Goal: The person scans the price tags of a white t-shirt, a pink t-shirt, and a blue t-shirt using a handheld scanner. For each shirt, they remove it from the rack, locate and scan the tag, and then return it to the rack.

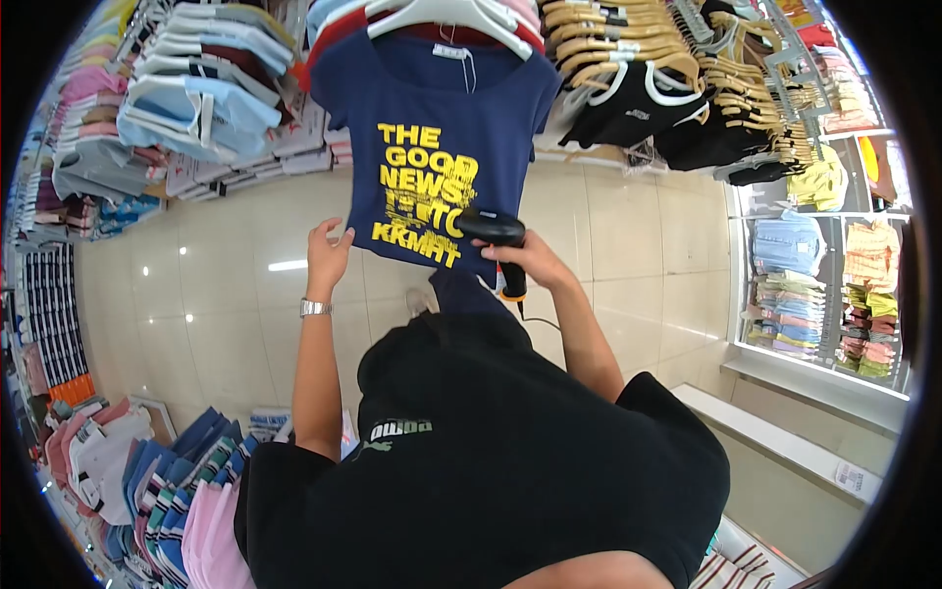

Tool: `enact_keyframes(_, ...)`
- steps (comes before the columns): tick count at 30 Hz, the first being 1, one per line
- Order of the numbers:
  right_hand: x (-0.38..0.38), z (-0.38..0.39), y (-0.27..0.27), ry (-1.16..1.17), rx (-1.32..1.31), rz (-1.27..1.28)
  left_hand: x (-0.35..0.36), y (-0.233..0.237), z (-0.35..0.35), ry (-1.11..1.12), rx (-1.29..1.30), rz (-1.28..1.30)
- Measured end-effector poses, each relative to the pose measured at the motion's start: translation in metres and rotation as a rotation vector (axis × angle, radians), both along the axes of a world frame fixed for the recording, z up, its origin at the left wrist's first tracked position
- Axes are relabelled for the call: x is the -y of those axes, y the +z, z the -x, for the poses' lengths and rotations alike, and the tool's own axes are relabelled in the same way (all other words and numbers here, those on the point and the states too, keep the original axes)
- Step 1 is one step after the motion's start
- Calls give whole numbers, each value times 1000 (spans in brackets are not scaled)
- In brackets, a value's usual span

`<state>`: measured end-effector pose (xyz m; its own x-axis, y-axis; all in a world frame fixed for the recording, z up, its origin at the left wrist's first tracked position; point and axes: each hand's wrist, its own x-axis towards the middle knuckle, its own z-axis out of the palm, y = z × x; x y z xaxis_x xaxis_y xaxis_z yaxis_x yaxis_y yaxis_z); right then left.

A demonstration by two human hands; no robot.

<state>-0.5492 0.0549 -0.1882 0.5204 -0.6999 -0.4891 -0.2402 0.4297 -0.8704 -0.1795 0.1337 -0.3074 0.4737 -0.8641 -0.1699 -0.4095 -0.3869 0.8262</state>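
A navy T-shirt [442, 108] with yellow lettering hangs from a white hanger [451, 14] in front of me. My right hand [530, 257] is wrapped round the handle of a black corded handheld garment steamer [496, 228], its head against the lower right of the print. The handle has an orange band near its base, and a cable runs off to the right. My left hand [331, 257], with a metal watch [315, 307] at the wrist, is raised beside the shirt's lower left edge. Its fingers are apart, with the tips right at the hem.
Light shirts [201, 108] hang on a rail at the upper left, black tops [628, 103] on wooden hangers at the upper right. Shelves with folded clothes [788, 304] stand to the right. More garments [211, 535] fill the lower left. Glossy tiles [221, 265] cover the floor.
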Motion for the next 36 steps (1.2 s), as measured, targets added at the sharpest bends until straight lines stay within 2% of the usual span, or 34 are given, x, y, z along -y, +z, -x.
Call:
enact_keyframes(3,10,-5,-14,-25,-41,69,60,57,6,-78,218,126)
enact_keyframes(5,18,-6,-18,-42,-70,64,110,88,1,-131,417,474)
enact_keyframes(9,31,-3,-36,-26,-164,86,198,179,9,-167,585,708)
enact_keyframes(12,35,-4,-31,0,-254,90,249,198,6,-293,659,726)
enact_keyframes(15,38,1,-40,-6,-251,86,286,192,-2,-437,684,579)
enact_keyframes(17,39,5,-47,-12,-255,109,295,192,-3,-494,503,401)
enact_keyframes(18,39,5,-45,-15,-256,120,297,194,-2,-519,414,311)
enact_keyframes(22,41,8,-37,-26,-282,138,297,191,3,-633,270,321)
enact_keyframes(23,41,10,-40,-22,-288,128,293,190,6,-583,261,372)
enact_keyframes(26,44,13,-47,-30,-304,117,280,208,9,-618,267,399)
enact_keyframes(29,45,9,-26,-44,-326,110,247,246,20,-619,213,449)
enact_keyframes(32,38,11,-41,-169,-278,243,207,264,25,-677,86,277)
enact_keyframes(33,35,9,-31,-175,-228,270,190,264,28,-696,10,259)
enact_keyframes(36,20,1,-29,-368,-172,693,138,239,30,-683,-129,204)
